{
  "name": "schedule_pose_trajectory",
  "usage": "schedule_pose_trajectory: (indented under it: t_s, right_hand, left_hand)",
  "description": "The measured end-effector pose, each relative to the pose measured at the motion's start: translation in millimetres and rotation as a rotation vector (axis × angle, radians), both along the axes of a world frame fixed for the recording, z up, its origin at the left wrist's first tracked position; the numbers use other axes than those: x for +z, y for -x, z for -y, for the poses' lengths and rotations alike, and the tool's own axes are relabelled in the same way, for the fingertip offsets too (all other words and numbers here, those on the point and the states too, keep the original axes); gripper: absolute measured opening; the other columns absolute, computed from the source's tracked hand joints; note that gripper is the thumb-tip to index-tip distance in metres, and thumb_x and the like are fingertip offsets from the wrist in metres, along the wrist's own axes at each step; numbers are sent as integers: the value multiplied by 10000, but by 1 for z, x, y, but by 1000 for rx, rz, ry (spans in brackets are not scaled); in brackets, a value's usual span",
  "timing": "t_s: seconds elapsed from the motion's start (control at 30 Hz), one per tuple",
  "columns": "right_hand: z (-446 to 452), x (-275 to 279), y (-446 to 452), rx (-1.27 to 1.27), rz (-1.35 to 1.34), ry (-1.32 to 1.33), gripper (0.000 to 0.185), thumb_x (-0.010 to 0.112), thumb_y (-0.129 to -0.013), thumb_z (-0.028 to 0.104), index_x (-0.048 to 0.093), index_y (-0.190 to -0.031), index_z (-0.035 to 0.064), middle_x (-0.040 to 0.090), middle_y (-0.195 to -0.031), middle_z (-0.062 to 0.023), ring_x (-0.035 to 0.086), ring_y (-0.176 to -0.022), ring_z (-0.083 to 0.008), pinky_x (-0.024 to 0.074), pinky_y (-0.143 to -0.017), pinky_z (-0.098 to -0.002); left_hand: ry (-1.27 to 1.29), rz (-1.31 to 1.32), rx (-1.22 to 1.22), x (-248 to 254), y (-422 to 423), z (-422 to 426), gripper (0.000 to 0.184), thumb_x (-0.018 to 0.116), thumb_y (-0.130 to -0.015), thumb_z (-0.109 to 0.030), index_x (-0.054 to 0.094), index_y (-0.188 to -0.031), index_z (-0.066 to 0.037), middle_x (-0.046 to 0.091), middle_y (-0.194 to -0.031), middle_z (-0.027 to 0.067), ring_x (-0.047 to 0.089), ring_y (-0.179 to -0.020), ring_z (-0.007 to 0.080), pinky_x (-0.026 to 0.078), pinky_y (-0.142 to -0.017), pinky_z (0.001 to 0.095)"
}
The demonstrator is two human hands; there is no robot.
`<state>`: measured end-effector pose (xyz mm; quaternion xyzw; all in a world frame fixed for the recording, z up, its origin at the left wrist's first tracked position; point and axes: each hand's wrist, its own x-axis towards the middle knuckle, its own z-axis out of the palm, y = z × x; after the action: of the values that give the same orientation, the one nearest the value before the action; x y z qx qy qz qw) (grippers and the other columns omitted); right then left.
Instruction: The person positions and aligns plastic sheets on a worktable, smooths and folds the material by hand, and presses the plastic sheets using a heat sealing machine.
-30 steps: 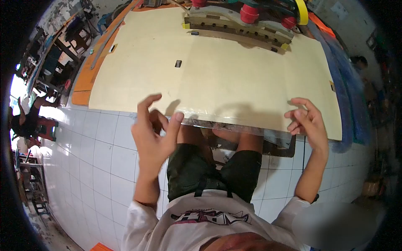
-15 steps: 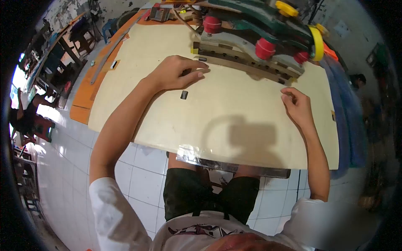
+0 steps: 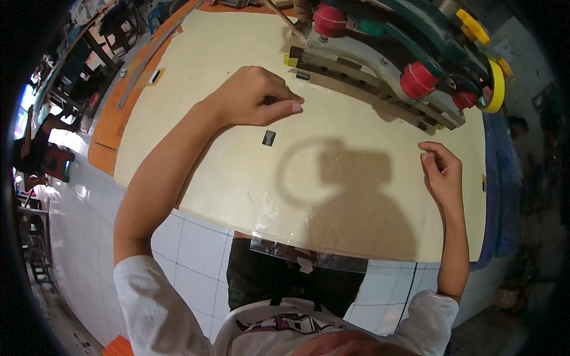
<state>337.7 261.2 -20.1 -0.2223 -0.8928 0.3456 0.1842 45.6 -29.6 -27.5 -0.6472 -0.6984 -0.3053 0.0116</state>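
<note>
My left hand (image 3: 258, 98) is over the cream sheet (image 3: 196, 65), its fingers bent and thumb and fingertips nearly meeting; anything between them is too small to make out. Just beyond its fingertips lies a small dark piece (image 3: 303, 76), by the left end of a long slotted bar (image 3: 362, 80) on a green machine (image 3: 409, 38). A dark rectangular piece (image 3: 269, 138) sits on the sheet below that hand. Further right, my right hand (image 3: 442, 169) hovers below the bar's right end, fingers curled, thumb and index tips slightly apart, nothing visible between them.
The machine has red knobs (image 3: 418, 80) and a yellow ring (image 3: 494, 86). A metal strip (image 3: 142, 68) and a small black-and-white piece (image 3: 155, 76) lie at the left. Blue plastic (image 3: 502, 196) hangs along the right edge. Another person (image 3: 35, 133) is at far left.
Both hands have moved from the sheet's front edge up toward the slotted bar, and their fingers have drawn closer together. The view has also shifted, bringing more of the machine into sight.
</note>
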Motion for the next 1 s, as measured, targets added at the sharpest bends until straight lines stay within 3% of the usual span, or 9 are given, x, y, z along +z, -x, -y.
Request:
schedule_pose_trajectory:
  t_s: [0.43,0.6,0.7,0.8,0.93,1.0]
  right_hand:
    - [5,-1,0,33,-19,-50,159,614,-894,75,675,-1014,-10,501,-669,43,422,-607,-43,361,-549,-212]
    - [3,-1,0,56,-11,-106,160,610,-896,69,672,-1021,-10,532,-683,24,431,-603,-55,372,-553,-223]
    - [0,-6,-1,50,-37,-71,177,603,-926,90,664,-1064,-3,530,-756,49,415,-661,-31,323,-577,-188]
    - [2,-3,-1,54,-38,-115,165,604,-898,50,672,-1038,-6,584,-787,-12,472,-675,-59,402,-604,-217]
    - [3,-2,-1,29,-10,-66,167,601,-900,41,668,-1046,-6,585,-808,-9,475,-694,-58,406,-616,-211]
    - [3,-1,-1,27,-10,-68,166,601,-901,38,667,-1047,-4,582,-805,-3,472,-690,-57,403,-614,-209]
  left_hand:
    - [-60,-67,29,-8,9,0,333,664,-858,-295,670,-643,-41,566,-531,89,530,-500,265,420,-505,375]
    - [-46,-53,43,-4,4,3,257,671,-849,-292,733,-746,-65,618,-582,88,570,-528,252,443,-519,365]
    - [-86,-29,31,-4,2,3,235,676,-843,-294,757,-823,-74,661,-638,84,604,-561,241,464,-534,351]
    - [-51,-60,15,-3,3,3,238,679,-839,-295,761,-847,-72,683,-674,83,621,-584,237,476,-544,344]
    - [-18,-51,30,0,1,5,241,680,-839,-297,760,-844,-70,685,-681,87,625,-588,240,478,-545,346]
    - [-25,-53,-23,-2,3,5,264,662,-887,-285,741,-918,-35,612,-629,113,580,-565,238,450,-539,371]
